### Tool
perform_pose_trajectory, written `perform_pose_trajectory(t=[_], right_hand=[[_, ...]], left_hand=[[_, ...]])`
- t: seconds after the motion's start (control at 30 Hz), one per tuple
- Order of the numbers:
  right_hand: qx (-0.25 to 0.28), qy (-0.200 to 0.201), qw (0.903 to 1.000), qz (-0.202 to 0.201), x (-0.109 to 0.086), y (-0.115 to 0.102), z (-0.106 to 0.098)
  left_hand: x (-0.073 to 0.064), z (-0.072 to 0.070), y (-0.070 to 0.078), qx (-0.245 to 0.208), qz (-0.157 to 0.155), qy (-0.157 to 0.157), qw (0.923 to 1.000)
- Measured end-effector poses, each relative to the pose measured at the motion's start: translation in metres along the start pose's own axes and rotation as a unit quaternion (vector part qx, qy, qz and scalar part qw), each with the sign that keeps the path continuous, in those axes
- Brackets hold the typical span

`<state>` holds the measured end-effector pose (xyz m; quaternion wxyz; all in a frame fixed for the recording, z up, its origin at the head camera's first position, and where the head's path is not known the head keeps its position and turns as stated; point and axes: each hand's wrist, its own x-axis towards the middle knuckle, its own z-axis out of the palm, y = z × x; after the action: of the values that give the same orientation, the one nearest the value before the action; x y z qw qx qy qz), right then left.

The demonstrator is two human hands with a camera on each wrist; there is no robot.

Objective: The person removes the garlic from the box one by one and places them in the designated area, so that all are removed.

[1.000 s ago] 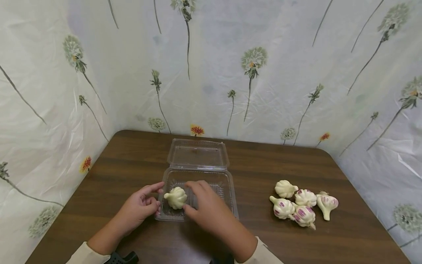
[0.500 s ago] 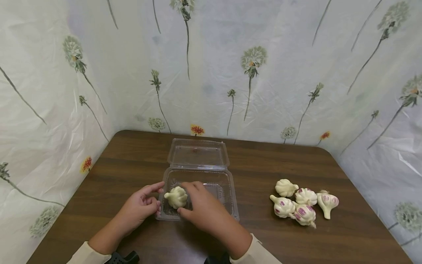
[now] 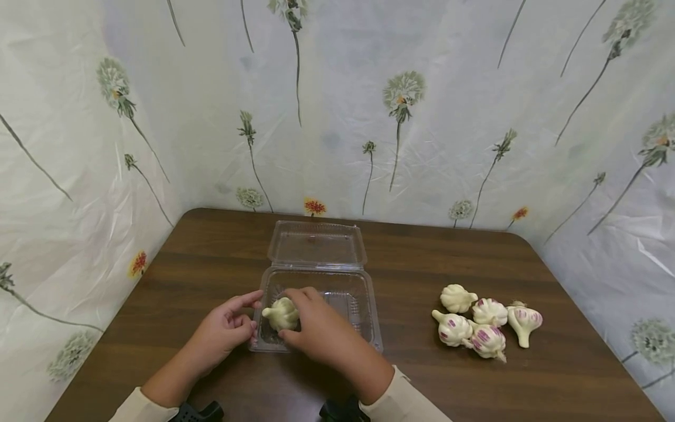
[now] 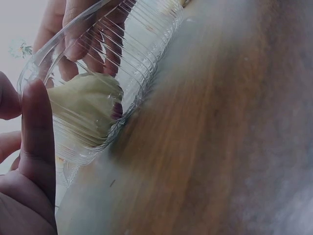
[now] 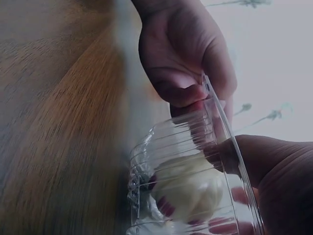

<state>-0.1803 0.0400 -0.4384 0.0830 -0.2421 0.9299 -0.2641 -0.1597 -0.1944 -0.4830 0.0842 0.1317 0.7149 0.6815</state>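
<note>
In the head view, a clear plastic clamshell container (image 3: 319, 272) lies with its lid (image 3: 317, 243) folded back. My left hand (image 3: 227, 325) pinches its left rim between thumb and fingers. A cream garlic bulb (image 3: 280, 315) sits inside at the left, its stem pointing left. Over the base, my right hand (image 3: 316, 325) curls round the bulb's right side, thumb at the near side and fingers at the far side. Through the ribbed wall, the left wrist view shows the bulb (image 4: 90, 105) and purple on its underside. Purple marks also show on the bulb (image 5: 188, 188) in the right wrist view.
Several garlic bulbs (image 3: 487, 319), most streaked with purple, lie in a cluster on the right of the brown wooden table (image 3: 411, 264). A flower-patterned sheet (image 3: 337, 117) hangs behind and at both sides of the table.
My right hand has shifted left, closing further round the garlic bulb in the container. The left hand and the container have hardly moved.
</note>
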Motion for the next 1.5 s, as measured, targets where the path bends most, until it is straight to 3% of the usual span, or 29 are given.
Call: perform_pose_trajectory(t=[0.77, 1.03, 1.5], right_hand=[[-0.010, -0.022, 0.9996, 0.014, 0.013, -0.009, 0.004], [-0.019, -0.005, 0.9994, 0.030, 0.014, -0.012, 0.006], [-0.019, 0.007, 0.9996, 0.019, 0.013, -0.009, 0.008]], left_hand=[[0.000, 0.000, 0.002, -0.007, -0.002, -0.008, 0.9999], [0.000, 0.000, 0.001, -0.009, 0.000, -0.010, 0.9999], [0.000, 0.000, 0.000, -0.010, 0.005, -0.007, 0.9999]])
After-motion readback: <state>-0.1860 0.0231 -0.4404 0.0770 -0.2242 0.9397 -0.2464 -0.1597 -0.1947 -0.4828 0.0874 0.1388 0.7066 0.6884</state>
